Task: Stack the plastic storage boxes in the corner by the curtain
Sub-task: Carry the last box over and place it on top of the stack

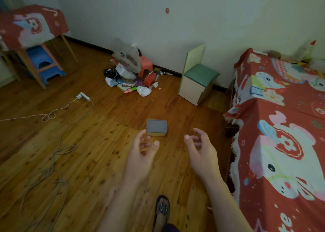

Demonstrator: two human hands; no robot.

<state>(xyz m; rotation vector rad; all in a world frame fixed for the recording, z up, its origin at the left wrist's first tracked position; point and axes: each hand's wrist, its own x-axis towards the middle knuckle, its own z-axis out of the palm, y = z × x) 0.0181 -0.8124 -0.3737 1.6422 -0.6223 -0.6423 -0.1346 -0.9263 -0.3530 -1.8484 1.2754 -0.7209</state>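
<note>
Grey-lidded storage box [156,128]: one, on floor; two hands, left hand [140,154], right hand [202,150], empty.

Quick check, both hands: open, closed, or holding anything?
Left hand: open, fingers loosely curled, holding nothing, just short of the grey-lidded box on the floor.
Right hand: open, fingers loosely curled, holding nothing.

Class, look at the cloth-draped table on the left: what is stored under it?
Under the cloth-draped table stand stacked plastic stools, blue and pink, nested together on the wooden floor. The hanging cloth and the table legs cover their far side, so anything behind them cannot be seen.
</note>
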